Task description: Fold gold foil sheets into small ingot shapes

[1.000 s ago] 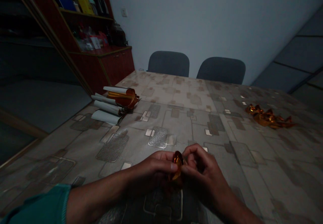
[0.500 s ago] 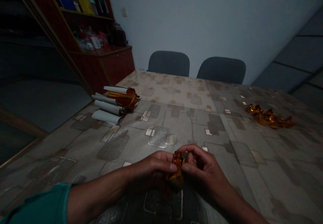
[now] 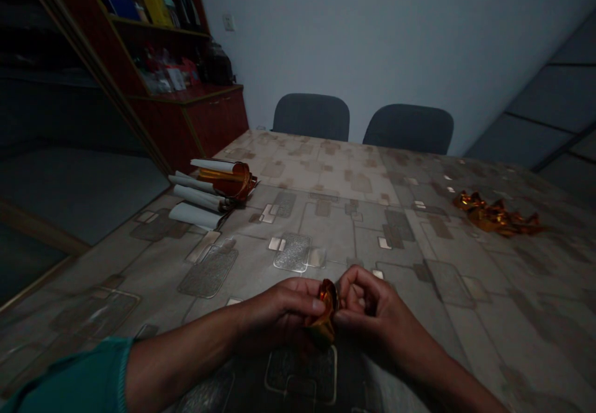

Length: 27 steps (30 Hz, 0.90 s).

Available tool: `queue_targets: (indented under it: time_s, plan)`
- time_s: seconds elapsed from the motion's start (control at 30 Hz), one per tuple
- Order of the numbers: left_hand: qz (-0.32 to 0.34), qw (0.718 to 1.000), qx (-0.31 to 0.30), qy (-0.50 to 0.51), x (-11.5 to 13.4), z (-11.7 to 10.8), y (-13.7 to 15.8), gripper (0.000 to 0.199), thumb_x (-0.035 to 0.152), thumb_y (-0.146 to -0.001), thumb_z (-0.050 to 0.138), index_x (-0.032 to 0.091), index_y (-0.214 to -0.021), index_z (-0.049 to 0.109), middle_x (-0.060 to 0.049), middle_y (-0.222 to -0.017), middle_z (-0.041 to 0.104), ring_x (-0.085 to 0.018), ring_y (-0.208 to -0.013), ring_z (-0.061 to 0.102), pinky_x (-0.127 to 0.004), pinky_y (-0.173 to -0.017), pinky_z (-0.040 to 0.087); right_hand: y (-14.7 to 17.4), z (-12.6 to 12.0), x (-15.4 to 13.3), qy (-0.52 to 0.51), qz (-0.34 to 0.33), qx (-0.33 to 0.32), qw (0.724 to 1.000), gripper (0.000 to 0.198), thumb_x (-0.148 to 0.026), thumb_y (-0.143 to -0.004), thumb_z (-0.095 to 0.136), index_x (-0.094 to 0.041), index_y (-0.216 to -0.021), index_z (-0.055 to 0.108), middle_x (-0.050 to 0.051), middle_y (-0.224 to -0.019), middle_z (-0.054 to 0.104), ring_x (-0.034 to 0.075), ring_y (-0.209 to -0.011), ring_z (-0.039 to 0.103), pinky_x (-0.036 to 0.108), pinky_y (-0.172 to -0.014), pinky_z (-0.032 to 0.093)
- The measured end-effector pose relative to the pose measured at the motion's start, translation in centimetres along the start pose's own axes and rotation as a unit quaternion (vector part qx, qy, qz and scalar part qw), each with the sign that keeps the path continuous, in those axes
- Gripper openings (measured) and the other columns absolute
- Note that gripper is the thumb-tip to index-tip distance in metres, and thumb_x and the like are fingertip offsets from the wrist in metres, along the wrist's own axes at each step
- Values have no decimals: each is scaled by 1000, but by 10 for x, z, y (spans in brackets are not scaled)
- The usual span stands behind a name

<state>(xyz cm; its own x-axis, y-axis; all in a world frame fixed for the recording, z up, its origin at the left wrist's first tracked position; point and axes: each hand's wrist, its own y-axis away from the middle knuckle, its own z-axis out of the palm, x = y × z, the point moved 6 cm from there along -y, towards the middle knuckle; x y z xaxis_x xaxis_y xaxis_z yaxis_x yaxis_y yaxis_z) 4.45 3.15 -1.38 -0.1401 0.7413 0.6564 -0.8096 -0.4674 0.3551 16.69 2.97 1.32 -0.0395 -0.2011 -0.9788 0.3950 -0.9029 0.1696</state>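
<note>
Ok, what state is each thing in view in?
Foil piece: folded, partly hidden
Left grip: closed on the foil piece
Right grip: curled at the foil piece's right side, pinch unclear
Foil sheets: curled over, lying together
Foil shapes: folded, set close together
Chairs: upright, side by side
Lower cabinet doors: look shut

Foil piece (image 3: 326, 321) between hands (image 3: 279, 313); sheets (image 3: 198, 215) left, pieces (image 3: 488, 219) right.

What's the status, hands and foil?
Left hand holds foil; right hand at its edge. Foil creased, partly covered. Sheets left, folded pieces right, both apart from hands.
</note>
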Motion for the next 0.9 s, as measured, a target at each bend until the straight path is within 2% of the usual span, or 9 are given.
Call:
queue_targets:
  time_s: [0.17, 0.3, 0.37, 0.43, 0.53, 0.6, 0.7, 0.8, 0.9]
  plan:
    - [59, 997, 38, -43, 1, -8, -4, 27, 32, -69, 76, 14, -87, 66, -3, -74, 63, -12, -61, 55, -22, -58, 42, 2, -1, 3, 7, -6, -7, 1000, 37, -55, -85, 65, -20, -77, 57, -6, -61, 39, 11, -54, 30, 25, -51, 22]
    - [80, 991, 55, -91, 2, -11, -4, 35, 38, -70, 79, 14, -91, 66, -2, -72, 62, -11, -58, 54, -21, -55, 38, 1, -4, 9, 19, -3, 16, 1000, 32, -46, -79, 74, -20, -75, 56, -6, -62, 42, 11, -57, 35, 25, -52, 25]
    - [93, 989, 57, -103, 5, -11, -3, 40, 40, -70, 79, 13, -97, 66, -3, -77, 64, -11, -61, 55, -21, -58, 39, 1, -6, 8, 32, -13, 37, 999, 25, -37, -76, 77, -21, -84, 60, -6, -63, 43, 12, -57, 37, 25, -52, 27]
    - [94, 988, 48, -110, 8, -9, -2, 40, 40, -72, 78, 14, -101, 66, -4, -81, 65, -12, -65, 58, -23, -60, 41, 1, -6, 2, 78, -34, 42, 995, 27, -29, -77, 76, -24, -101, 65, -4, -69, 51, 13, -61, 44, 26, -56, 33]
    - [86, 990, 5, -109, 9, -6, -2, 38, 38, -74, 77, 14, -100, 64, -5, -85, 66, -15, -72, 62, -25, -64, 44, 4, -1, -7, 157, -67, 6, 985, 36, -24, -83, 72, -32, -118, 67, 1, -91, 64, 19, -80, 56, 34, -73, 42]
    - [88, 991, -10, -98, 8, -7, -3, 40, 36, -73, 78, 14, -101, 61, -6, -87, 67, -15, -71, 63, -24, -62, 44, 6, 1, -10, 181, -79, -15, 980, 32, -27, -88, 68, -34, -119, 68, 2, -93, 66, 21, -82, 57, 36, -74, 44]
    - [99, 992, 8, -79, 4, -12, -4, 45, 37, -71, 82, 16, -101, 55, -5, -87, 68, -13, -65, 62, -22, -58, 42, 7, 1, -10, 185, -88, -25, 978, 28, -30, -92, 63, -34, -118, 70, 2, -86, 66, 20, -73, 56, 36, -67, 43]
    - [112, 990, 17, -87, 3, -11, -4, 45, 38, -72, 82, 15, -99, 54, -5, -90, 67, -12, -68, 62, -22, -62, 44, 6, -1, -8, 188, -99, -7, 977, 23, -28, -90, 66, -33, -111, 73, 2, -84, 64, 19, -74, 56, 35, -66, 42]
    - [104, 989, 19, -104, 3, -9, -3, 45, 40, -73, 80, 16, -101, 54, -2, -83, 66, -9, -62, 57, -19, -56, 42, 5, -5, -9, 221, -107, 17, 969, 16, -27, -88, 69, -32, -103, 74, 0, -80, 58, 18, -72, 54, 33, -65, 40]
